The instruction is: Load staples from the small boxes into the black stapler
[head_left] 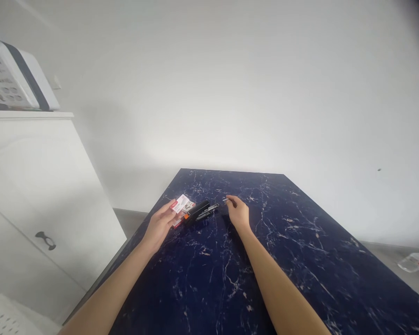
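My left hand (160,222) holds a small red and white box (180,203) between thumb and fingers. Beneath and beside that box lies another red and white package (179,219), partly covered. A black stapler (197,212) with an orange part rests just right of them on the dark blue marbled table (209,279), its metal end pointing right. My right hand (238,211) is closed in a pinch on a small, thin silvery piece (225,199), a little right of the stapler and apart from it.
At the left stands a white cabinet (49,186) with a dark handle, a white case (24,77) on top. A white perforated object (7,318) sits at lower left. Behind the table is a pale wall; a clear plastic item (415,262) lies at far right.
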`<state>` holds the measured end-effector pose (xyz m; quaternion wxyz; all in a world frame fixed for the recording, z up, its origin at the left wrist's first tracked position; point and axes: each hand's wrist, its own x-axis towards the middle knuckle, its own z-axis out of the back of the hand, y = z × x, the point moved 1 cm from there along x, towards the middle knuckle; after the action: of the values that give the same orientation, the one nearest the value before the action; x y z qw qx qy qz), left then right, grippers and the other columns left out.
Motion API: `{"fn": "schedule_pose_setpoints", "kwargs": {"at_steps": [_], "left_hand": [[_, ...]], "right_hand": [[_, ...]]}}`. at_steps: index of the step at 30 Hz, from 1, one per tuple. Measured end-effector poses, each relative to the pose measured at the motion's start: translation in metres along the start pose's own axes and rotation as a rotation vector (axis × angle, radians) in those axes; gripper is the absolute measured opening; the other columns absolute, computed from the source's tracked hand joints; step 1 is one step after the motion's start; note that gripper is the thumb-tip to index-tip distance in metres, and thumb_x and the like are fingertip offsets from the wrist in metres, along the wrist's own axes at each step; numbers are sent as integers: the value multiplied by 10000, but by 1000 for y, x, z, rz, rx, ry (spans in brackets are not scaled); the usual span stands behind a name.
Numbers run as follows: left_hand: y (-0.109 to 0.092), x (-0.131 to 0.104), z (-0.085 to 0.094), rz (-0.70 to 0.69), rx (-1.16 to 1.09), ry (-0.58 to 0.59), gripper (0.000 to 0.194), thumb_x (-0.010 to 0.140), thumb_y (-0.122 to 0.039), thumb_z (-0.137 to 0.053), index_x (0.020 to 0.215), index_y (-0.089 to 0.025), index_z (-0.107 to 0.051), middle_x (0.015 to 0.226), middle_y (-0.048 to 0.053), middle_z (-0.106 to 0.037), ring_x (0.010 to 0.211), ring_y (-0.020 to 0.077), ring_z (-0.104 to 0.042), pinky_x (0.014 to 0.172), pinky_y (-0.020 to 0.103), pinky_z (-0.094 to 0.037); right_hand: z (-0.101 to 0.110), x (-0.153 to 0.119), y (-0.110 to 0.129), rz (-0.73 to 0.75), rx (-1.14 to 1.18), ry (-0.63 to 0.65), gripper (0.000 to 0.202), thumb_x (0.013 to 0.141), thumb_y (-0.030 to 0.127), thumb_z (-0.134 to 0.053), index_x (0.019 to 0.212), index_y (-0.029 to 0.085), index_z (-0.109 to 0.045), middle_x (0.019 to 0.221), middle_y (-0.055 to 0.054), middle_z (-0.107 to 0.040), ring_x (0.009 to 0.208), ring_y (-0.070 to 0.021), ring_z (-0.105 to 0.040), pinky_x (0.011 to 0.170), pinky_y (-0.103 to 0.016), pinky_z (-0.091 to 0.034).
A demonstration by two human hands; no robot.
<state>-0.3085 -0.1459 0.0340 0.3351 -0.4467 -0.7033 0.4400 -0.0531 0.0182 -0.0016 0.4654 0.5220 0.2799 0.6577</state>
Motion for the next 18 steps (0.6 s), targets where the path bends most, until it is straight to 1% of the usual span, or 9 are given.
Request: {"fn": "schedule_pose_setpoints", "kwargs": {"at_steps": [3,5,6,7,9,12,13,15,18], "left_hand": [[-3,-4,-3,42,-3,105,573,847,-257,-811,1390,-181,-642,1416,143,-644,1176,292,-697,1068,421,-556],[-4,-8,-5,91,-5,193,534,861,-255,-799,1375,-206,-664,1446,131,-622,1172,283,-697,1072,413,-558],[-4,-11,-7,116,-3,232,510,866,-254,-794,1362,-215,-679,1446,126,-622,1168,282,-699,1076,416,-557],[-2,-13,-8,139,0,266,488,869,-255,-790,1346,-221,-693,1435,123,-630,1162,281,-701,1077,420,-557],[2,-17,-12,180,16,315,453,868,-258,-790,1313,-217,-718,1383,125,-664,1120,279,-718,1063,428,-565],[10,-22,-18,229,74,370,447,852,-259,-806,1288,-196,-731,1292,132,-709,1016,265,-748,990,412,-598],[13,-23,-19,242,105,386,455,854,-264,-806,1295,-189,-726,1264,135,-719,992,258,-751,958,396,-608],[17,-25,-23,262,167,403,470,862,-271,-801,1313,-175,-712,1205,141,-738,955,244,-754,899,360,-620],[19,-27,-26,273,242,405,468,870,-265,-793,1315,-155,-699,1157,144,-749,926,228,-752,853,336,-623]], "right_hand": [[9,-18,4,-112,108,67,249,891,384,-570,1040,249,-716,949,-55,-779,835,-235,-745,835,-397,-597],[16,-36,10,-173,201,160,244,894,404,-576,1046,252,-691,868,-36,-761,720,-212,-730,745,-375,-611],[21,-46,13,-192,251,207,239,892,413,-589,1040,252,-684,842,-30,-752,695,-206,-723,723,-369,-613],[26,-57,15,-206,305,247,233,884,421,-612,1027,250,-681,837,-30,-750,698,-204,-722,725,-368,-614],[38,-76,21,-232,424,301,238,856,433,-678,993,239,-685,885,-45,-761,770,-211,-734,780,-372,-611],[55,-96,26,-278,569,319,284,829,461,-745,945,210,-683,966,-72,-769,847,-217,-734,843,-369,-593],[59,-99,28,-290,582,319,305,826,473,-754,951,205,-680,958,-71,-768,839,-213,-731,843,-366,-590],[62,-102,30,-310,555,317,362,818,486,-768,1025,207,-666,923,-57,-768,813,-202,-724,842,-363,-586],[61,-101,33,-315,456,322,435,807,498,-778,1109,211,-652,896,-45,-770,819,-202,-720,859,-366,-579]]}}
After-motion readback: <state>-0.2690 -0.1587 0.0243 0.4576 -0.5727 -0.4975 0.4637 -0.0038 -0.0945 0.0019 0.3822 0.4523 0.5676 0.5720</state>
